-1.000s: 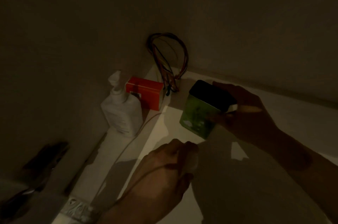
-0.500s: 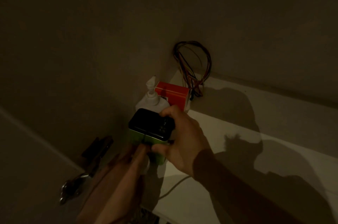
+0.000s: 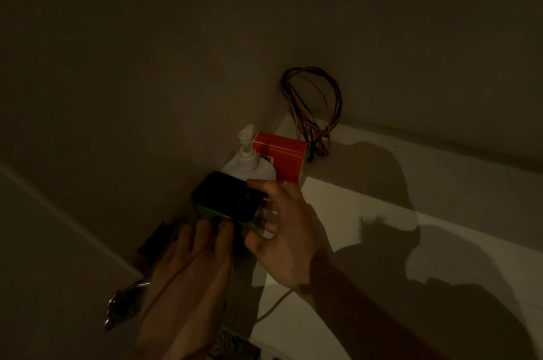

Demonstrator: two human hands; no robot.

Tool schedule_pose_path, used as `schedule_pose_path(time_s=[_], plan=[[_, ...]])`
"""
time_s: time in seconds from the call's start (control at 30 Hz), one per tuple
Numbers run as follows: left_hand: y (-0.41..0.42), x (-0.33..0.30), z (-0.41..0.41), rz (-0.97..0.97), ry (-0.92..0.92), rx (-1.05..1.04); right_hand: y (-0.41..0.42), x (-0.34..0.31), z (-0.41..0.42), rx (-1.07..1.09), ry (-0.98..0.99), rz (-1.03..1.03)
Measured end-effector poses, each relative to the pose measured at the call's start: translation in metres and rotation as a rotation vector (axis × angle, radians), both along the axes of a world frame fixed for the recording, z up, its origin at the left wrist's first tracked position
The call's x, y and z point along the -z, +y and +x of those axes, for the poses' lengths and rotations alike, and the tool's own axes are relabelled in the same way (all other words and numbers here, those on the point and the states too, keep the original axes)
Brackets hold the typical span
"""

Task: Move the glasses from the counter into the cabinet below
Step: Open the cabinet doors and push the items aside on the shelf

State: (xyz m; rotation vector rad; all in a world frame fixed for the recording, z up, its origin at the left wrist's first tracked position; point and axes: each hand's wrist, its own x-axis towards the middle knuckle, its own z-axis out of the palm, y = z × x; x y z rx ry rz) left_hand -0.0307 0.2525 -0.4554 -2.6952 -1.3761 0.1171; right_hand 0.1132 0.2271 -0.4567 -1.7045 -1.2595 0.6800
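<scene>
A dim corner of a pale worktop (image 3: 382, 242). Both hands hold a green tin (image 3: 226, 207) with a black lid, upright and slightly tilted, its lid's long axis running lower right to upper left. The right hand (image 3: 288, 230) wraps it with curled fingers; the left hand (image 3: 191, 271) presses fingertips on its near side. Behind stand a white pump bottle (image 3: 249, 165) and red box (image 3: 282, 157).

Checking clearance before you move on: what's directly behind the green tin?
A white pump bottle, with a red box beside it. The bottle's base is hidden by the green tin and its black lid.
</scene>
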Motion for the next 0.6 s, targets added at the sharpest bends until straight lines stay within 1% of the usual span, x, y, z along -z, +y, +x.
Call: schedule_pose_path(time_s=[0.03, 0.17, 0.23, 0.3, 0.33, 0.4, 0.47, 0.53, 0.6], plan=[[0.001, -0.003, 0.000, -0.003, 0.008, -0.012, 0.000, 0.001, -0.001, 0.005, -0.028, 0.013], [-0.002, -0.014, -0.001, -0.043, -0.003, -0.021, -0.008, 0.010, 0.002, 0.016, -0.029, 0.032], [-0.005, -0.021, -0.003, -0.075, -0.116, 0.030, -0.020, 0.016, 0.011, 0.094, -0.114, 0.048], [-0.016, -0.017, 0.001, 0.024, -0.284, 0.221, -0.041, 0.022, 0.030, 0.186, -0.207, 0.021], [-0.023, -0.016, 0.007, 0.022, -0.334, 0.300, -0.051, 0.025, 0.041, 0.209, -0.267, -0.041], [-0.038, -0.010, 0.031, -0.106, -0.345, 0.405, -0.077, 0.033, 0.072, 0.219, -0.416, -0.225], [-0.050, 0.005, 0.061, -0.281, -0.295, 0.436, -0.105, 0.037, 0.102, 0.299, -0.392, -0.475], [-0.056, 0.024, 0.093, -0.405, -0.254, 0.444, -0.134, 0.040, 0.130, 0.378, -0.450, -0.730], [-0.058, 0.041, 0.126, -0.419, -0.245, 0.461, -0.158, 0.040, 0.150, 0.399, -0.497, -0.859]])
